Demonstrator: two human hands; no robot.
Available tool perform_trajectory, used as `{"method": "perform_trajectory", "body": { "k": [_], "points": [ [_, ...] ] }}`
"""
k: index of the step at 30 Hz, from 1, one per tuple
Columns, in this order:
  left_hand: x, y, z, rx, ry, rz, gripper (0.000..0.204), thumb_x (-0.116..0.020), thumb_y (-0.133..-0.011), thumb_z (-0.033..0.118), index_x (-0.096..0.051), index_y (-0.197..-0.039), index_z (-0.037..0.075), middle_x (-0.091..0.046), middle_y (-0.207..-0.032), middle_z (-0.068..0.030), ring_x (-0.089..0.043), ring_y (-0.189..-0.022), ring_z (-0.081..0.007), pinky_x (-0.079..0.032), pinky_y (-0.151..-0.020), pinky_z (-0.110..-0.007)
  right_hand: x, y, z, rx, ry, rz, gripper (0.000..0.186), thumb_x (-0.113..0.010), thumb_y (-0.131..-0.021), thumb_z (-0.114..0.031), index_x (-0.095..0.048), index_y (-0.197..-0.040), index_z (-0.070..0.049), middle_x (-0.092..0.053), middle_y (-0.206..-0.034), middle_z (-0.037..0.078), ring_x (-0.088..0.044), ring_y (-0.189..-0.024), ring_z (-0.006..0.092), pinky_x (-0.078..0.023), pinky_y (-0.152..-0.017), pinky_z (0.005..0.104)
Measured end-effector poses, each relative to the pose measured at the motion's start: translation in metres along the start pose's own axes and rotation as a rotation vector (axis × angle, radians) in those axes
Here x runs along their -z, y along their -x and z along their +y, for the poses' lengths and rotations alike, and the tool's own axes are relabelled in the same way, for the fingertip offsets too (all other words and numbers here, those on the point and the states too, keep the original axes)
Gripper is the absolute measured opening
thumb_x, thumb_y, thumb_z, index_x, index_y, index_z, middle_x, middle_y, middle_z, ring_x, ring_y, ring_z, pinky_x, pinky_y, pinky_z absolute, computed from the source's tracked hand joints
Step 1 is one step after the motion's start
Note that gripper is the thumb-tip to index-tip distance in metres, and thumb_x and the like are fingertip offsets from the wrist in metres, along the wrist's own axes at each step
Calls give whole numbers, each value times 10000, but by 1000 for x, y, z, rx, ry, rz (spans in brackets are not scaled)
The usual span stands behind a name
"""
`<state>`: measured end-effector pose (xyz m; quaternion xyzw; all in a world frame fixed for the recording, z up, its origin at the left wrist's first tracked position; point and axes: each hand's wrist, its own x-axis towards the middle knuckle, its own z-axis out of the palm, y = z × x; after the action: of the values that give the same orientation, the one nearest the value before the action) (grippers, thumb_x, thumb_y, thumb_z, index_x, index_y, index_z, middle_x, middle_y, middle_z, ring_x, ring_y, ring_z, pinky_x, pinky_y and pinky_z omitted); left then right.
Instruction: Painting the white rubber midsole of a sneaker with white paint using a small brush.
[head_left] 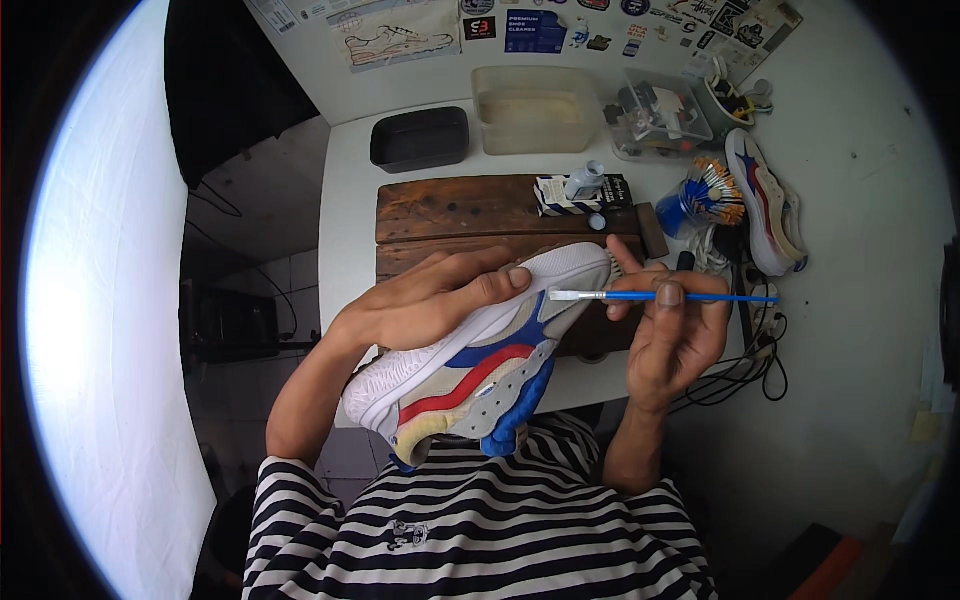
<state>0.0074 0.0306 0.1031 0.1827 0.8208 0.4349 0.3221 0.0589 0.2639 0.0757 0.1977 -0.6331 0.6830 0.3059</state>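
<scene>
A sneaker with a white sole, beige, blue and yellow panels and a red stripe lies tilted on its side in front of my chest. My left hand is closed around its sole, thumb along the white edge. My right hand pinches a thin paintbrush with a blue handle and a flat pale tip. That tip lies over the side of the toe; whether it touches cannot be made out. My right index finger reaches up beside the toe end.
A wooden board on the white table bears a box and a small bottle. Behind stand a black tray and plastic tubs. At right are a brush cup, another sneaker and cables.
</scene>
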Motion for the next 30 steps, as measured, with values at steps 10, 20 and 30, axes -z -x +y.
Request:
{"method": "perform_trajectory", "body": {
  "k": [10, 20, 30],
  "points": [
    [-3, 1, -2, 20, -5, 36, 769, -357, -967, 707, -645, -1208, 37, -710, -883, -242, -733, -803, -357, -575, -741, -447, 2, 0, 0, 14, 36, 4, 122, -484, -1029, -88, -454, -1030, 30, -675, -758, 179, -578, -598, 117, -521, -992, 569],
    [0, -1, -2, 23, 8, -36, 781, -348, -963, 717, -648, -1207, 39, -714, -845, -234, -736, -781, -348, -575, -731, -450, 7, 1, 3, 31, 91, 3, 109, -496, -1022, -74, -460, -1033, 29, -666, -763, 171, -578, -603, 114, -505, -1012, 571],
    [-11, -6, -31, 115, -64, 44, 839, -325, -939, 752, -590, -1334, 61, -724, -969, -245, -739, -863, -376, -568, -807, -475, 8, 8, 15, 30, 189, -46, 103, -498, -1026, -69, -474, -1063, 23, -671, -786, 146, -608, -647, 113, -496, -1032, 556]
  ]
}}
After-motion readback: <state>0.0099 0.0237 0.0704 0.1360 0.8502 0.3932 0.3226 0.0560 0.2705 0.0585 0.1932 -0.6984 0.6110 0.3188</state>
